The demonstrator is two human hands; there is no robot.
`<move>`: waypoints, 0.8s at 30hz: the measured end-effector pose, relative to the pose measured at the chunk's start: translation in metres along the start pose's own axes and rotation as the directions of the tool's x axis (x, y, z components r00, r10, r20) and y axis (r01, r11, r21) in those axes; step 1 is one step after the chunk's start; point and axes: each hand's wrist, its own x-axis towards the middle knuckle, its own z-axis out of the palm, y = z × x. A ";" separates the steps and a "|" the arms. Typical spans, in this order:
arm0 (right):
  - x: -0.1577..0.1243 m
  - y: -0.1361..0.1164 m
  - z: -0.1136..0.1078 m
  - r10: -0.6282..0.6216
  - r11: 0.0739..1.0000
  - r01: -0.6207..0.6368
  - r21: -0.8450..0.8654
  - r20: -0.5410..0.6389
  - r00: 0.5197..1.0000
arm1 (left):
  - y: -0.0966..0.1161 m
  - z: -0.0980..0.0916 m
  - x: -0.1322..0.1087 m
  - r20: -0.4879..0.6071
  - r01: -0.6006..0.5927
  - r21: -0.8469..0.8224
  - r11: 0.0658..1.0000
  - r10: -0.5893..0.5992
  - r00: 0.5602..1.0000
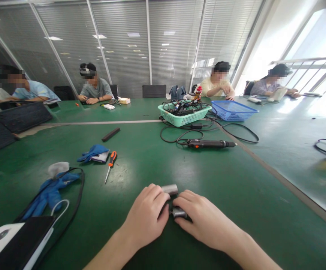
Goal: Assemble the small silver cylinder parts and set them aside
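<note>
So both hands were at the near side of the green table (140, 165). The left hand (148, 210) was curled around one end of a silver metal cylinder (172, 189), the other end poking out past the fingers toward the right. The right hand (199, 217) had a smaller metal cylinder (179, 213) pinched between thumb and fingers, just on the near side of the first one. Couldn't tell if the two parts touched, fingers hid a good chunk of both.

Off to the left, a screwdriver (111, 160) with an orange-and-black handle lay beside a crumpled blue glove (94, 152), with a dark bar (111, 134) beyond them. A second blue glove (46, 197) was nearer, close to a black cable (80, 195) and a white-and-black device (29, 242).

Farther out, a black electric screwdriver (208, 144) lay flat near a mint green basket (180, 119) piled with cables, and a blue basket (234, 113) was right beside that. Other people (97, 88) sat around the far side.
</note>
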 end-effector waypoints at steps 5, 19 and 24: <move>0.001 0.003 0.003 0.021 0.999 -0.022 -0.024 -0.031 0.999 | 0.001 0.002 -0.001 0.089 -0.037 0.015 0.999 0.035 0.995; 0.001 0.005 0.008 -0.020 0.998 0.016 -0.056 -0.074 0.997 | 0.000 0.008 -0.002 0.121 -0.034 0.041 0.999 0.029 0.992; 0.001 0.004 0.008 -0.020 0.999 0.017 -0.042 -0.064 0.998 | -0.001 0.010 -0.003 0.116 -0.046 0.042 0.998 0.040 0.992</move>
